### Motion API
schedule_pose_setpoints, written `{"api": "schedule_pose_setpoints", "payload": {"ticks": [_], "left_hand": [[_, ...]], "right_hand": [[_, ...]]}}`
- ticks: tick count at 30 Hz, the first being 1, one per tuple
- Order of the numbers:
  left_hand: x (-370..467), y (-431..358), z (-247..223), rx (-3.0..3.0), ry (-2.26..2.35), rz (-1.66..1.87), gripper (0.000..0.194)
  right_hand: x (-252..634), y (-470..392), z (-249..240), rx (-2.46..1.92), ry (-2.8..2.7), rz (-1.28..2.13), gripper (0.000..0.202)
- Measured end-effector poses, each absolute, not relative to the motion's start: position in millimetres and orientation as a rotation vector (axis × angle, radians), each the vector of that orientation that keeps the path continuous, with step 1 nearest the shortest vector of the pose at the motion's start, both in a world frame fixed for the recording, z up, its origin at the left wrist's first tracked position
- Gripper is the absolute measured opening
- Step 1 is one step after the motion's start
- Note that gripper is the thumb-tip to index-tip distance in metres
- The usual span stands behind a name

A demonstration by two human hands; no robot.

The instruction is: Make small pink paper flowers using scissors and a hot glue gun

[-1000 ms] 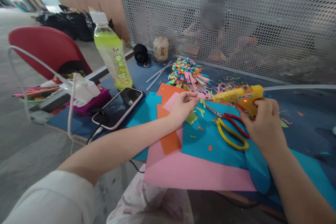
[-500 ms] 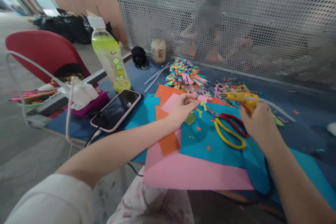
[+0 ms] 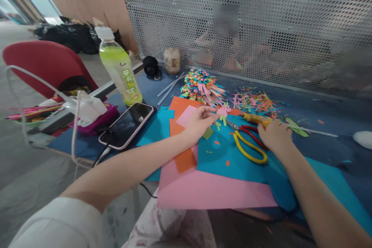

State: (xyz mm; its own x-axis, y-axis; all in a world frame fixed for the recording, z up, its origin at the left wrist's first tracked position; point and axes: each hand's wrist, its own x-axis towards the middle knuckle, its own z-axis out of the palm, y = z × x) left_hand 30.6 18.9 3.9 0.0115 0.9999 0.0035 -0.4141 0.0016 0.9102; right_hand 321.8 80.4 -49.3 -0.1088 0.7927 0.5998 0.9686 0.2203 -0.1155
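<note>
My left hand (image 3: pixel 197 126) is closed in a pinch at the edge of a small pink paper cut-out (image 3: pixel 223 111) with fringed ends. Light green paper strips (image 3: pixel 223 119) hang just under it. Wrapped around a yellow glue gun (image 3: pixel 255 119), my right hand (image 3: pixel 274 135) keeps the nozzle pointed left, toward the cut-out; a glue stick trails from its back end. Between the hands lie scissors (image 3: pixel 238 128) with red and yellow handles, on blue paper (image 3: pixel 215 164). Behind my left hand stands a cone of many-coloured fringed paper (image 3: pixel 203 87).
Pink paper (image 3: pixel 215 195) and orange paper (image 3: pixel 186 161) lie under the blue. A phone (image 3: pixel 128 124), a drink bottle (image 3: pixel 120 69) and a tissue box (image 3: pixel 95 118) stand left. Paper shreds (image 3: pixel 252 102) lie before the perforated metal panel (image 3: pixel 174 15). Two glue sticks (image 3: pixel 171 88) rest behind.
My right hand has lowered the glue gun and brought it left, its body turned more level. My left hand stays at the pink cut-out. The view has shifted slightly.
</note>
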Motion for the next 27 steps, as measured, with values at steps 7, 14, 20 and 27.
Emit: {"api": "schedule_pose_setpoints", "payload": {"ticks": [7,14,20,27], "left_hand": [[33.9,16.4,3.4,0.883,0.829,1.288,0.026],[34.8,12.1,6.6,0.985,0.797,1.185,0.024],[34.9,13.0,1.9,1.021,0.777,1.180,0.026],[33.1,13.2,-4.1,1.060,0.752,1.171,0.027]], "right_hand": [[287.1,55.6,-6.1,-1.273,-2.092,-0.546,0.034],[258.3,33.9,6.8,-0.847,-2.412,-0.395,0.017],[255.1,26.9,12.0,-0.716,-2.426,-0.379,0.017],[252.2,23.9,16.0,-0.703,-2.411,-0.363,0.019]]}}
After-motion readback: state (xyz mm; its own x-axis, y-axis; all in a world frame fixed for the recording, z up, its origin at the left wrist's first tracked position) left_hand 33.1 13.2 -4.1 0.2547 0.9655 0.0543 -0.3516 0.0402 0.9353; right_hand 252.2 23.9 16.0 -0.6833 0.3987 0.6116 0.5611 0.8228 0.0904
